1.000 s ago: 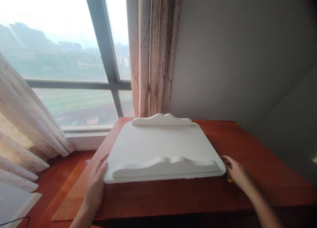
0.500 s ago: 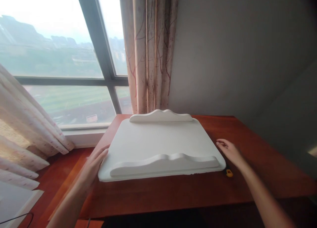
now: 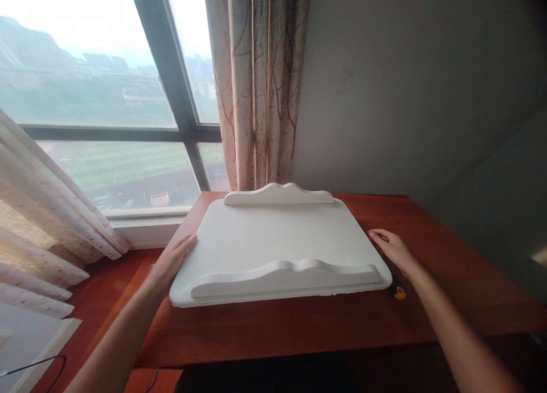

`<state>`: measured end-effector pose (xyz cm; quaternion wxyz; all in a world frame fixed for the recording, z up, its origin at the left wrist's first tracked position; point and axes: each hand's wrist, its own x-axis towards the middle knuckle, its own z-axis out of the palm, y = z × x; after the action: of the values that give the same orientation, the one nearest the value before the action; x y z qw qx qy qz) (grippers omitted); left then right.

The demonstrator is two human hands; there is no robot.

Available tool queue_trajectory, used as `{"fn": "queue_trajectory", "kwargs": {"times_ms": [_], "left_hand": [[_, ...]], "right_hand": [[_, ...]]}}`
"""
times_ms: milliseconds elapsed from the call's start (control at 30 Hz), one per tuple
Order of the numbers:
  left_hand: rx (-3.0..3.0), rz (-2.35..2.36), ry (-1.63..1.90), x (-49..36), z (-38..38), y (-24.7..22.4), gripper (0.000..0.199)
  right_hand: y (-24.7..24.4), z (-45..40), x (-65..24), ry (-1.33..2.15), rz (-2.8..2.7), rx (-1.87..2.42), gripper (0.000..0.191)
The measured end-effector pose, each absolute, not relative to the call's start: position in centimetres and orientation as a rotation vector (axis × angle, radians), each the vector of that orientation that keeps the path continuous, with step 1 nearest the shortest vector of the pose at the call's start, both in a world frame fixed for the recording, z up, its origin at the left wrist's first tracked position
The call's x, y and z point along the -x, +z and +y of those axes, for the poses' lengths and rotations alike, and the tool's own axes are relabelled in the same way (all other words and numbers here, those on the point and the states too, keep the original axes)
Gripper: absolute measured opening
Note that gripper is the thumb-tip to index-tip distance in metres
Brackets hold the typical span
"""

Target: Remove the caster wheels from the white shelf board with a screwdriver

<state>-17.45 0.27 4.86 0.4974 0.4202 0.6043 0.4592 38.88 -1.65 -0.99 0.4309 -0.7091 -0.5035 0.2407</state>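
Observation:
A white board (image 3: 273,233) with rounded corners lies on the reddish-brown table (image 3: 273,336). Two wavy-topped white rails, a far one (image 3: 277,195) and a near one (image 3: 286,276), stand along its long sides. On the board's left edge rests my left hand (image 3: 173,262), fingers closed over the rim and its thumb side hidden. My right hand (image 3: 391,249) has its fingers curled at the right edge, touching the rim. Beside the near right corner is a small yellow and black tool (image 3: 399,292), partly hidden by the board.
A window (image 3: 106,171) with a dark frame is at the left, flanked by patterned curtains (image 3: 260,97). A grey wall (image 3: 405,97) rises behind the table. At lower left a thin black cable (image 3: 43,360) crosses a pale panel (image 3: 25,336).
My right hand has moved left and slightly forward onto the board's edge. My left hand has slid forward and inward along the left rim. The view has tipped slightly; the board looks unmoved.

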Motion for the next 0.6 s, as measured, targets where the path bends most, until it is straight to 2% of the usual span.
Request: {"fn": "queue_trajectory", "kwargs": {"times_ms": [267, 433, 600], "left_hand": [[-0.942, 1.402, 0.92, 18.1, 1.1, 5.3, 0.046], [-0.929, 1.247, 0.78, 18.8, 2.0, 5.3, 0.049], [-0.946, 1.214, 0.758, 19.5, 2.7, 4.7, 0.045]], "right_hand": [[0.1, -1.6, -38.3, 0.676, -1.291, 1.746, 0.034], [1.7, -1.4, -37.5, 0.983, -1.283, 1.682, 0.046], [2.7, -0.7, -36.7, 1.216, -1.22, 1.642, 0.043]]}}
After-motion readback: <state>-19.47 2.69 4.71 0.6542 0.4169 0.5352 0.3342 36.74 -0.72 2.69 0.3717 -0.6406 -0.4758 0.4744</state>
